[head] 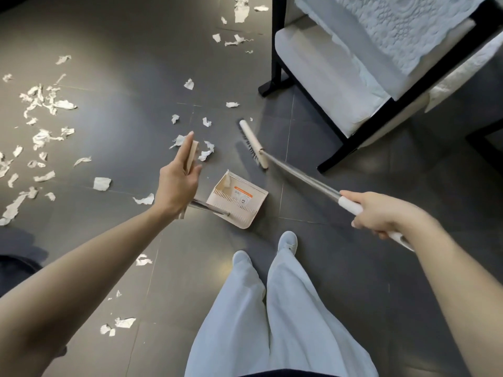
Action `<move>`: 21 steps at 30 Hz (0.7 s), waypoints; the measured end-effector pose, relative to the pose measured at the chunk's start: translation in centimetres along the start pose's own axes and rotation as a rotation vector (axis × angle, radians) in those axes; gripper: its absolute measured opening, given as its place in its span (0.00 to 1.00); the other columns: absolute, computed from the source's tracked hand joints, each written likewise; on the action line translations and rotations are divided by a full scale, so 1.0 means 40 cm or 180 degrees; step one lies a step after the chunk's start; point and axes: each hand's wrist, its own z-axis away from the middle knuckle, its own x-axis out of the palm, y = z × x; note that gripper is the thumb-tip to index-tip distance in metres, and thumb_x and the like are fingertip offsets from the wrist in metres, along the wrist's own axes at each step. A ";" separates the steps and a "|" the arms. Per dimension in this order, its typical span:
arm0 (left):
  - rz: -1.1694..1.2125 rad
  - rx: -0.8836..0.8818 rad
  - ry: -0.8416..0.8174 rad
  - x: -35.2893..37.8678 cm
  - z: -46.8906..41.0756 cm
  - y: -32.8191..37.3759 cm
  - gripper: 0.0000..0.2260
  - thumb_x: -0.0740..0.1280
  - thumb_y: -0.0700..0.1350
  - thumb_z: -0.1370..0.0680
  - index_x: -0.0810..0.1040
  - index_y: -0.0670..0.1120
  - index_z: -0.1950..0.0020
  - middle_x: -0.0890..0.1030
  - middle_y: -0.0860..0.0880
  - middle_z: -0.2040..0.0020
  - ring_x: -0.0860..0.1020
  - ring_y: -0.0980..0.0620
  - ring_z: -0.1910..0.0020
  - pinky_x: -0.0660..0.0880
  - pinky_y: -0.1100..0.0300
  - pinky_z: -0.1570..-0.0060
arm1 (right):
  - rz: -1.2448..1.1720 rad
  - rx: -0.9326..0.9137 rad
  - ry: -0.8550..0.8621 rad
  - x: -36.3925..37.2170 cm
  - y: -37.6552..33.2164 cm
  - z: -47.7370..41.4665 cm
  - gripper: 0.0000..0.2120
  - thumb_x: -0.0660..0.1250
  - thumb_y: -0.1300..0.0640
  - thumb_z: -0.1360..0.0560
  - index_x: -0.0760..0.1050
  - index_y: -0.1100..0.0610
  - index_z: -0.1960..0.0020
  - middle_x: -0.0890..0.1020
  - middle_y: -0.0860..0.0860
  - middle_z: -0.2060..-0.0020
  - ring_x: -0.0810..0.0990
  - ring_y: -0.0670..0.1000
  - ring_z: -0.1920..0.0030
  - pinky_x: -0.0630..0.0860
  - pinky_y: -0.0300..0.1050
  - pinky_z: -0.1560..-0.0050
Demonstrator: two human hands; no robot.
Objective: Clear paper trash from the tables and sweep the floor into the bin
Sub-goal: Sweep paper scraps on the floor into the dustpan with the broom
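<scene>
Torn white paper scraps (pixel 43 102) lie scattered over the dark tiled floor, mostly to the left and at the top. A beige dustpan (pixel 236 200) rests on the floor just ahead of my feet, with a small scrap inside it. My left hand (pixel 177 183) holds the dustpan's beige handle (pixel 192 155) between thumb and nearly straight fingers. My right hand (pixel 381 213) grips the white end of the broom handle (pixel 351 205). The broom head (pixel 253 144) touches the floor to the right of the dustpan, beside the chair leg.
A black-framed chair (pixel 351 142) with white cushions and a white quilted cloth stands at the upper right, close to the broom head. My legs in pale trousers and white shoes (pixel 288 240) stand just behind the dustpan. A dark object (pixel 16 268) sits at the left edge.
</scene>
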 end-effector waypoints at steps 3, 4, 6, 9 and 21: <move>0.0034 -0.0051 0.0068 -0.038 0.033 -0.028 0.31 0.65 0.37 0.22 0.61 0.59 0.25 0.70 0.65 0.38 0.68 0.75 0.42 0.59 0.85 0.48 | 0.0017 0.0178 0.0177 -0.001 -0.022 -0.039 0.37 0.59 0.65 0.25 0.52 0.40 0.23 0.77 0.56 0.60 0.76 0.55 0.67 0.73 0.42 0.66; 0.0019 -0.0077 0.0097 -0.051 0.042 -0.037 0.31 0.65 0.37 0.22 0.61 0.59 0.25 0.69 0.65 0.38 0.67 0.76 0.43 0.59 0.85 0.47 | 0.0124 0.0229 0.0253 0.000 -0.031 -0.053 0.37 0.57 0.67 0.25 0.52 0.42 0.23 0.76 0.56 0.57 0.77 0.57 0.63 0.73 0.43 0.65; 0.0012 -0.0154 0.0162 -0.076 0.060 -0.058 0.31 0.66 0.37 0.22 0.61 0.59 0.25 0.69 0.70 0.41 0.68 0.80 0.46 0.59 0.85 0.48 | 0.0349 0.0282 0.0359 0.007 -0.049 -0.080 0.34 0.54 0.68 0.27 0.57 0.47 0.24 0.76 0.56 0.51 0.77 0.58 0.57 0.73 0.44 0.64; -0.0015 -0.0297 0.0259 -0.105 0.082 -0.084 0.31 0.66 0.36 0.23 0.62 0.58 0.25 0.69 0.74 0.45 0.66 0.83 0.47 0.59 0.85 0.47 | 0.0348 0.0321 0.0375 0.042 -0.076 -0.122 0.22 0.54 0.68 0.30 0.65 0.54 0.37 0.74 0.57 0.57 0.73 0.55 0.64 0.66 0.40 0.74; -0.0017 -0.0419 0.0434 -0.093 0.070 -0.096 0.30 0.66 0.37 0.23 0.62 0.58 0.25 0.75 0.60 0.41 0.72 0.65 0.41 0.61 0.85 0.48 | -0.0894 -0.0063 -0.0549 0.253 -0.190 -0.072 0.35 0.54 0.66 0.26 0.51 0.45 0.22 0.78 0.54 0.60 0.71 0.48 0.76 0.70 0.39 0.77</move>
